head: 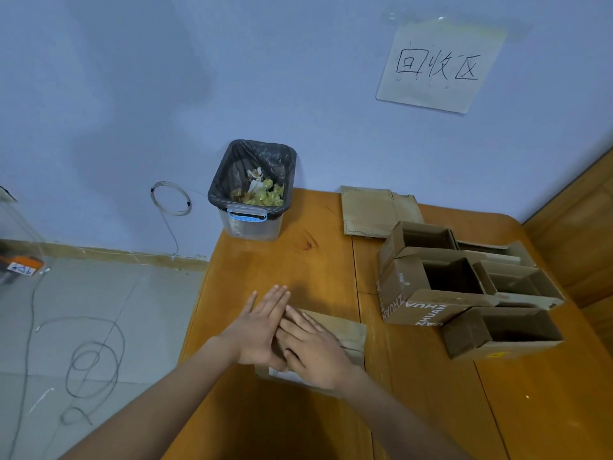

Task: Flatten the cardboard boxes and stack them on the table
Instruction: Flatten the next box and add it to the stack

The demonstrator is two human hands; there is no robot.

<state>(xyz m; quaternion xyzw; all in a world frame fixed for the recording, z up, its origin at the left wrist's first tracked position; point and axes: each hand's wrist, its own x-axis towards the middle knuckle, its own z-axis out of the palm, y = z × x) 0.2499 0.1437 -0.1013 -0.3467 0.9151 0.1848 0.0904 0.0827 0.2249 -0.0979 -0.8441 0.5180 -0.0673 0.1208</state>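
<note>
both hands, left (257,330) and right (311,346), flat-fingered with no grip, squashing a box (345,330) on the desk (298,254), probably stack it next

Flat hands (262,330) on flattened box (345,330)

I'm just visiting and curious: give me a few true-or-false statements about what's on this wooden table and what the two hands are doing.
1. Both hands, left hand and right hand, press flat on a flattened brown cardboard box. True.
2. The clear plastic bin with a black liner is empty. False: it holds yellowish-green scraps.
3. Several open brown cardboard boxes stand on the right part of the orange wooden table. True.
4. The handwritten paper sign lies on the table. False: it is taped to the wall.
5. Another flattened cardboard piece lies near the table's far edge. True.
</note>
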